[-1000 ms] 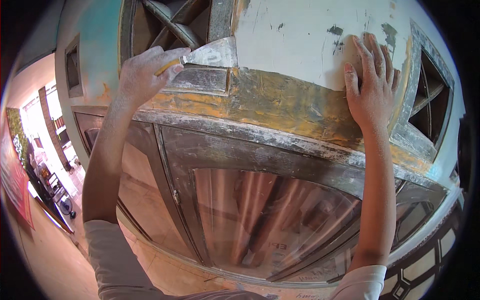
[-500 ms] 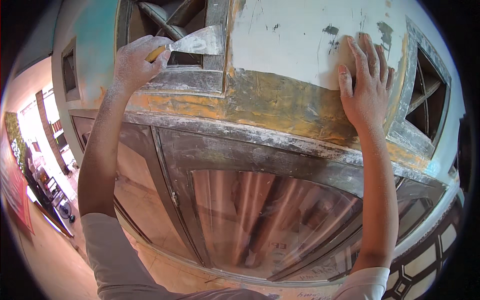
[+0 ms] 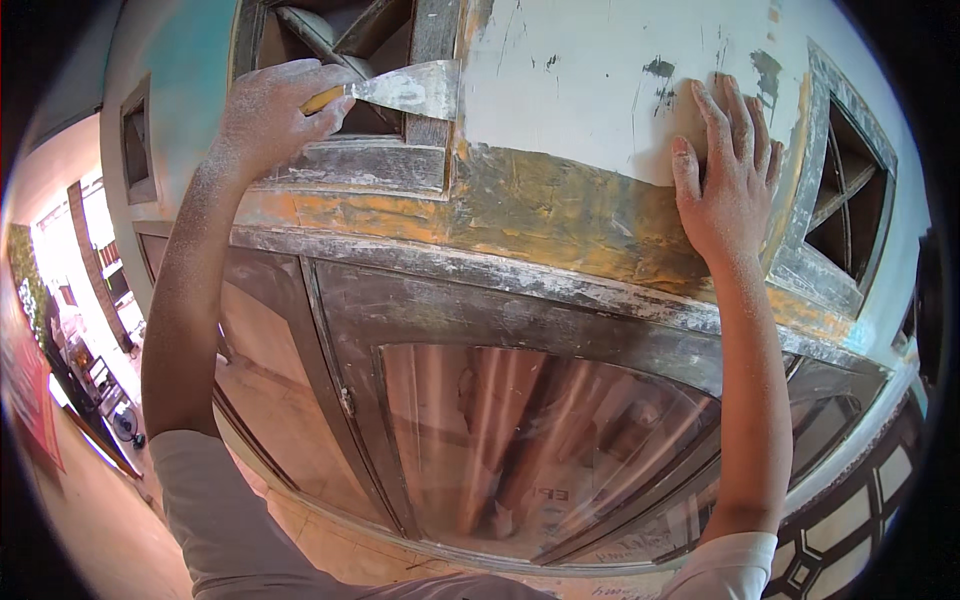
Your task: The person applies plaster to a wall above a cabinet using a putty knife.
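My left hand [image 3: 275, 105], coated in pale dust, is closed round the yellow handle of a putty knife [image 3: 415, 90]. The knife's broad whitish blade points right, its edge at the border between the left vent's wooden frame [image 3: 432, 50] and the white-painted wall [image 3: 570, 75]. Fingers spread, my right hand [image 3: 735, 175] lies against the wall near the edge of the white paint, holding nothing. Below the white area runs a bare, brown and orange scraped band [image 3: 560, 200]. Dark scuffs mark the paint beside my right fingers.
Under the band, a worn wooden beam [image 3: 480, 270] tops a door with a glass pane [image 3: 540, 440]. Another wooden vent [image 3: 850, 190] with crossed slats is at the right. A patterned grille [image 3: 840, 520] shows at lower right, and a fan [image 3: 126, 422] stands far left.
The putty knife has shifted slightly right, its blade edge now at the frame's outer border. My left forearm has swung a little left; my right hand stays on the wall.
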`<state>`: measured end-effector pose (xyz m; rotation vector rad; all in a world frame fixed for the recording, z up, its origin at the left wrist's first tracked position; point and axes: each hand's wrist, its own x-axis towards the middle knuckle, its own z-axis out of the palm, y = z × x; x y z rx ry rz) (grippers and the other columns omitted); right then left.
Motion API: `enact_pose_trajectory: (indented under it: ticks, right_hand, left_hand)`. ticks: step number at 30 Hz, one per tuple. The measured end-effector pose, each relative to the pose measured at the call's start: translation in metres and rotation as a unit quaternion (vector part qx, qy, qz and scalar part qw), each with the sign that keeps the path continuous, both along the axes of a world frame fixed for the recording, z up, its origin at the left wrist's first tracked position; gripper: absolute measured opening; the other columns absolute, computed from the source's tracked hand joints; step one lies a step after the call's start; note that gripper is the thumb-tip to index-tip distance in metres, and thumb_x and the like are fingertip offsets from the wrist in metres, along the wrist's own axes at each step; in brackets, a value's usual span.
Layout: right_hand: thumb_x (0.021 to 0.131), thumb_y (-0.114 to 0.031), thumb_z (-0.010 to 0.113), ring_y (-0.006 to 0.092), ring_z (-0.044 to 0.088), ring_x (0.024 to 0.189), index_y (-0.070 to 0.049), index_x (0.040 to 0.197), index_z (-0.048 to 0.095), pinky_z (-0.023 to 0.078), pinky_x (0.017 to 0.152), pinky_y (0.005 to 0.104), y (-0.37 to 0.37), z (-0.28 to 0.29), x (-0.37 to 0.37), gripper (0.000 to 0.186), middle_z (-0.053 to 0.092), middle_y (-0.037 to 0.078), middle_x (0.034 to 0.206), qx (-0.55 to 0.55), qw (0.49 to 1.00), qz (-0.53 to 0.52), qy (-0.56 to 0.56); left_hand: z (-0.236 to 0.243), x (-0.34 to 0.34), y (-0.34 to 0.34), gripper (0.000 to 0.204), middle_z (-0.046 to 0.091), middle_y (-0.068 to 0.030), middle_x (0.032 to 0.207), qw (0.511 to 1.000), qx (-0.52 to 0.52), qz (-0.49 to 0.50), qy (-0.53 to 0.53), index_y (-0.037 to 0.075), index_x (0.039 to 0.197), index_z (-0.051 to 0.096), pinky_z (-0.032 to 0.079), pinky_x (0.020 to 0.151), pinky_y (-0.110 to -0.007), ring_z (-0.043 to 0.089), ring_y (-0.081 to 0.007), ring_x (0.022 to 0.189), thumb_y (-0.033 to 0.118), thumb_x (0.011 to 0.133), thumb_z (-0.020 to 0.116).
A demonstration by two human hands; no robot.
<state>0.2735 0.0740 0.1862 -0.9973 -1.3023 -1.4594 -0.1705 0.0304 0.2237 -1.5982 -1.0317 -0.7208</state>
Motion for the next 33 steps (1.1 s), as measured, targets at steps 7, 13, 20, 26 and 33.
enact_pose_trajectory:
  ticks: [7, 13, 20, 26, 33]
  right_hand:
    - [0.102, -0.040, 0.053, 0.0273, 0.028, 0.153, -0.033, 0.153, 0.043, 0.017, 0.125, 0.0543, -0.002, 0.001, -0.001, 0.052, 0.036, -0.001, 0.163, -0.002, 1.000, -0.001, 0.002]
    - [0.102, -0.041, 0.053, 0.0271, 0.028, 0.152, -0.033, 0.153, 0.043, 0.017, 0.126, 0.0545, -0.001, 0.001, 0.002, 0.052, 0.035, -0.001, 0.163, 0.000, 1.000, -0.005, 0.002]
    - [0.101, -0.041, 0.055, 0.0272, 0.029, 0.152, -0.033, 0.153, 0.043, 0.019, 0.125, 0.0552, -0.003, 0.001, 0.000, 0.054, 0.036, -0.002, 0.163, -0.003, 1.000, 0.001, 0.001]
    - [0.100, -0.039, 0.056, 0.0278, 0.029, 0.152, -0.034, 0.154, 0.042, 0.019, 0.125, 0.0555, -0.003, 0.000, 0.002, 0.055, 0.035, -0.002, 0.163, -0.007, 1.000, -0.011, 0.007]
    - [0.100, -0.044, 0.056, 0.0283, 0.029, 0.152, -0.037, 0.152, 0.043, 0.019, 0.124, 0.0598, -0.003, 0.001, 0.000, 0.055, 0.036, 0.000, 0.163, -0.007, 1.000, 0.010, 0.006]
  left_hand:
    - [0.004, 0.012, -0.007, 0.029, 0.071, -0.0093, 0.102, 1.000, -0.013, 0.019, -0.004, 0.012, 0.116, 0.072, 0.055, 0.084, -0.043, 0.069, -0.0295, 0.095, 0.033, 0.096, 0.065]
    - [0.003, 0.011, -0.016, 0.032, 0.071, -0.0099, 0.103, 0.999, -0.015, 0.032, -0.003, 0.012, 0.118, 0.072, 0.055, 0.086, -0.042, 0.070, -0.0291, 0.096, 0.033, 0.096, 0.065]
    - [0.002, 0.009, -0.014, 0.033, 0.071, -0.0109, 0.103, 1.000, -0.004, 0.029, -0.002, 0.011, 0.118, 0.072, 0.054, 0.086, -0.043, 0.069, -0.0300, 0.097, 0.035, 0.096, 0.065]
    - [0.003, 0.010, -0.017, 0.033, 0.072, -0.0103, 0.106, 0.999, -0.018, 0.037, -0.030, 0.011, 0.119, 0.072, 0.054, 0.087, -0.043, 0.069, -0.0299, 0.099, 0.034, 0.096, 0.065]
    - [-0.001, 0.005, -0.013, 0.033, 0.072, -0.0098, 0.106, 0.999, 0.000, -0.030, -0.035, 0.011, 0.122, 0.071, 0.055, 0.087, -0.041, 0.069, -0.0302, 0.099, 0.033, 0.097, 0.065]
